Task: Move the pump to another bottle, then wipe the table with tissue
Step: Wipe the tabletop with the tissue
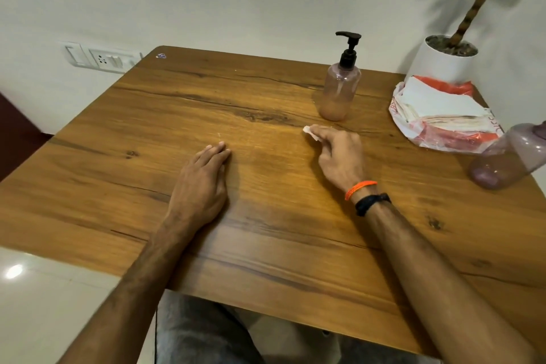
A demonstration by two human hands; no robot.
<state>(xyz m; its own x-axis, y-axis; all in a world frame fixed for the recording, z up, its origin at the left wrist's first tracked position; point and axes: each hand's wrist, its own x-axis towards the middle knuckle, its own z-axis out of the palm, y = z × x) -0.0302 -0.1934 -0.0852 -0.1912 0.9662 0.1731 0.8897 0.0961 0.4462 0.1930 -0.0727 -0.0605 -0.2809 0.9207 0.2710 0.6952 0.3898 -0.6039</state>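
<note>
The left hand [204, 183] lies flat on the wooden table [118, 186], fingers straight and together, holding nothing. A little farther out, the right hand [339, 154] presses a small wad of tissue [309, 130] against the tabletop; its fingers curl over the wad, which pokes out beyond the fingertips. Just behind that hand stands the pinkish bottle [339, 91] with the black pump [348, 49] screwed on. At the right edge a second, capless bottle [508, 156] lies on its side, near an opened tissue pack [443, 112].
</note>
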